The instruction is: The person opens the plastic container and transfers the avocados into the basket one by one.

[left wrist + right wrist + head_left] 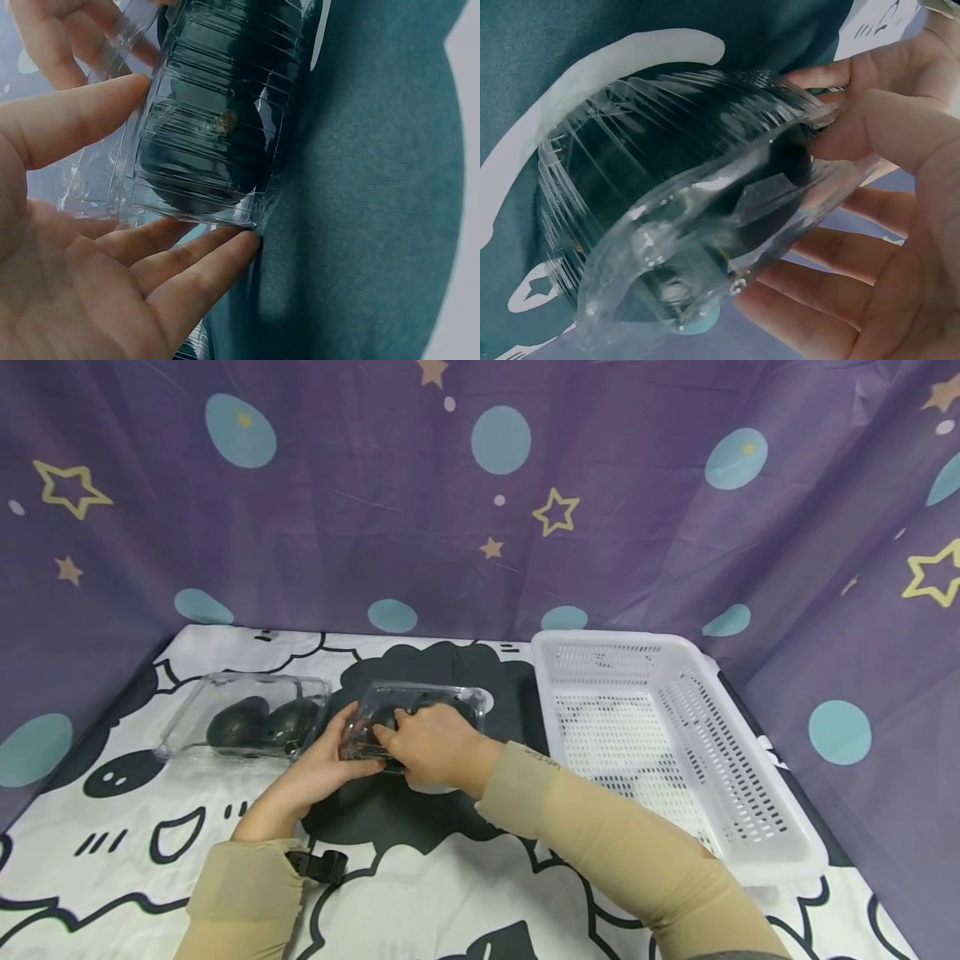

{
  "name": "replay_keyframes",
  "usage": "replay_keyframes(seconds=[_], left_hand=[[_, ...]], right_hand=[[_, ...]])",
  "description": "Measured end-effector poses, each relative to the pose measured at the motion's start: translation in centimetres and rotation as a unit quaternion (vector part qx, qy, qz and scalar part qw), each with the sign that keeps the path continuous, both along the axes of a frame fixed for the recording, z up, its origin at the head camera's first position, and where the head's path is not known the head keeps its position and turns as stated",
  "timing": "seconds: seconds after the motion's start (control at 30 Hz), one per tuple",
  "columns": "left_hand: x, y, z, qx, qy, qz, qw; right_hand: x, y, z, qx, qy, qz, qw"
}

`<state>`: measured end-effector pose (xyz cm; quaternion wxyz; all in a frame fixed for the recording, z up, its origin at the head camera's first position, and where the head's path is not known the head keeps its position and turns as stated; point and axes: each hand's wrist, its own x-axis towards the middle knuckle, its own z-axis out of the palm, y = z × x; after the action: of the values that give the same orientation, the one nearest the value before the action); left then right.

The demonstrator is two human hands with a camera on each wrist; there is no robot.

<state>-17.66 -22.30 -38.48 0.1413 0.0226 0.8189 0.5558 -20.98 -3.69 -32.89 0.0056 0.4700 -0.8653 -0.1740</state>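
Note:
A clear plastic clamshell box (pixel 367 747) lies near the middle of the cloth, with dark avocados inside. One avocado (pixel 202 161) shows its brown stem end through the ribbed wall in the left wrist view. My left hand (pixel 318 772) holds the box at its left end, thumb by the rim and fingertips along the end wall. Over the box is my right hand (pixel 438 743), covering much of it in the head view. Its thumb (pixel 855 131) is at the rim and its fingers lie against the lid (pixel 780 206), which stands slightly apart from the base.
To the left sits a second clear box (pixel 187 718) with two dark avocados (pixel 238 722) in it. A white perforated basket (pixel 738 777) stands on the right. Behind the cartoon-print cloth (pixel 442 902) hangs a purple curtain (pixel 420 485) with stars.

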Motion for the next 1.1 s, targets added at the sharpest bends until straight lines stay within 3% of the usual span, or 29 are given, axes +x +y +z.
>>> replay_keyframes(seconds=[0.33, 0.63, 0.9, 1.1], left_hand=[[-0.04, -0.11, 0.09, 0.011, -0.008, -0.001, 0.9999], [-0.05, 0.05, 0.15, -0.024, -0.016, 0.009, 0.9995], [-0.07, 0.28, 0.11, -0.024, -0.015, 0.010, 0.9996], [-0.05, 0.26, 0.24, -0.033, -0.014, 0.006, 0.9993]], right_hand=[[0.75, -0.11, 0.20, 0.043, 0.005, -0.035, 0.998], [0.74, -0.34, 0.23, 0.081, 0.005, -0.117, 0.990], [0.27, -0.24, 0.16, 0.094, -0.029, -0.115, 0.989], [0.08, -0.34, -0.12, 0.096, -0.022, -0.102, 0.990]])
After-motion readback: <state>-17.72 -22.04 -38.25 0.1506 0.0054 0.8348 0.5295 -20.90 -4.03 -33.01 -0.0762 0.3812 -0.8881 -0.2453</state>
